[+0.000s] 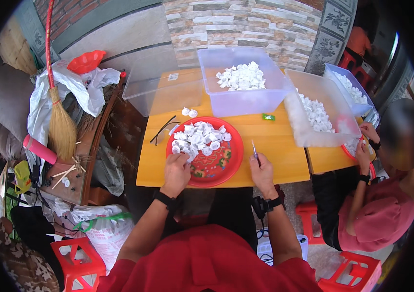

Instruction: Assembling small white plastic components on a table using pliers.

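A round red tray (236,146) with a printed floral pattern lies on the table before me. On its far and left part is a pile of small white plastic pieces (199,136). At the tray's left rim, my left hand (177,171) has its fingers curled together against the near edge of the pile; whatever sits between the fingertips is hidden. To the right of the tray, my right hand (263,171) grips a thin paintbrush (254,150), its tip pointing up and away from me.
Behind the tray stands a lilac tub (243,104) of white pieces, with a clear bin (297,117) on its right. Glasses (163,130), two loose white pieces (189,112) and a green packet (268,117) lie on the yellow table (282,160). Another person (379,214) works at right.
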Motion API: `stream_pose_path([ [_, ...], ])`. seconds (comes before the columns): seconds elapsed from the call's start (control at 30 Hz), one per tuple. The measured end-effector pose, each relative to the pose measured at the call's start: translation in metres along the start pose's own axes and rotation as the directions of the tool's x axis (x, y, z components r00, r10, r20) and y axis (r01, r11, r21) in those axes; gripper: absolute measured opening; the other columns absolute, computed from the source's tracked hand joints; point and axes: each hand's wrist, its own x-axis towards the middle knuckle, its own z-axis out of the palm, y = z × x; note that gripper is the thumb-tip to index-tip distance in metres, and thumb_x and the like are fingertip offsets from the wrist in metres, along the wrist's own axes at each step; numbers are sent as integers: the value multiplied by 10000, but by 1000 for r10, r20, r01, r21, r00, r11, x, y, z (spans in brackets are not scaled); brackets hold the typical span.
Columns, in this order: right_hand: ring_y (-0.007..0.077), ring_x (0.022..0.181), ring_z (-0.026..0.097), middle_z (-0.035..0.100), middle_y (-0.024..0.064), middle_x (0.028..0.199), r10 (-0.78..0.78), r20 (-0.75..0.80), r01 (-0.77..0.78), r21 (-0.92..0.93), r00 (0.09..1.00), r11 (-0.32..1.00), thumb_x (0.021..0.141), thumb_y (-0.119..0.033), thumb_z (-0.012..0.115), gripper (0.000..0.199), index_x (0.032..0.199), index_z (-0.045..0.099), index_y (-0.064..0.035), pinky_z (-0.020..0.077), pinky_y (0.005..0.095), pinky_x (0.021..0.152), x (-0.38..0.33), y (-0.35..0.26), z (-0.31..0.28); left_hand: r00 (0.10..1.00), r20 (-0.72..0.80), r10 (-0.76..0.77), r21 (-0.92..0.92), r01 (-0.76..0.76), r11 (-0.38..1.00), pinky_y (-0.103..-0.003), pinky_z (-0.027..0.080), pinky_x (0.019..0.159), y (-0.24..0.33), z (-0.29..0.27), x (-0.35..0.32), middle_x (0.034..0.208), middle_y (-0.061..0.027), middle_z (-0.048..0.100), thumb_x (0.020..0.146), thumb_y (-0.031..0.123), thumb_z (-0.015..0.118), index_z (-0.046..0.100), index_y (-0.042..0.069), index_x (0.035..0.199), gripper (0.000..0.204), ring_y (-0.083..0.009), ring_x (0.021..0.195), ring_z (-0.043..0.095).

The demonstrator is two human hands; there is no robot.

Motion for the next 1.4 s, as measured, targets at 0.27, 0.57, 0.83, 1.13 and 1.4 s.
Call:
stream_pose_path([
  [0.27, 81, 553, 388, 426, 5, 586, -27, 21, 27, -26, 999, 999, 891, -187, 546, 204, 840, 555, 10, 360, 262, 503, 3, -4, -3, 983, -173, -58, -230, 17, 973, -356, 496, 701, 4, -2, 0, 841, -162, 645, 683, -21, 658, 644, -24, 788, 106, -308, 794, 615],
  [0.57, 32, 571, 352, 396, -63, 614, -13, 17, 13, 4, 1000, 1000, 906, -179, 532, 187, 812, 553, -19, 305, 216, 493, 1, -5, -1, 885, -25, -465, -700, 317, 640, -223, 476, 644, 14, -17, -11, 803, -46, 627, 739, -89, 649, 609, -33, 842, 123, -81, 708, 575],
  [0.83, 79, 547, 387, 430, 15, 578, -31, -11, 30, -59, 999, 998, 889, -194, 551, 215, 813, 554, 7, 355, 262, 497, 2, -5, -2, 873, 211, -440, -944, 298, 140, -299, 532, 725, 24, -41, -21, 909, -124, 631, 786, -127, 540, 582, -31, 921, 171, -196, 800, 630],
  [1.13, 63, 565, 383, 432, -13, 605, 10, -7, -11, -60, 1000, 998, 896, -176, 540, 201, 812, 547, 7, 348, 248, 504, 0, -2, -3, 805, 525, -276, -843, 448, -297, -317, 524, 766, 19, -46, -24, 980, -150, 629, 820, -63, 547, 605, -24, 1013, 205, -249, 888, 626],
  [1.4, 40, 577, 375, 435, -41, 628, 102, 26, -103, 57, 994, 993, 900, -154, 533, 176, 809, 552, -4, 323, 223, 501, -2, -6, -7, 787, 516, -337, -854, 444, -270, -327, 505, 834, 15, -43, -19, 992, -139, 623, 760, -131, 590, 612, -32, 993, 254, -229, 909, 609],
])
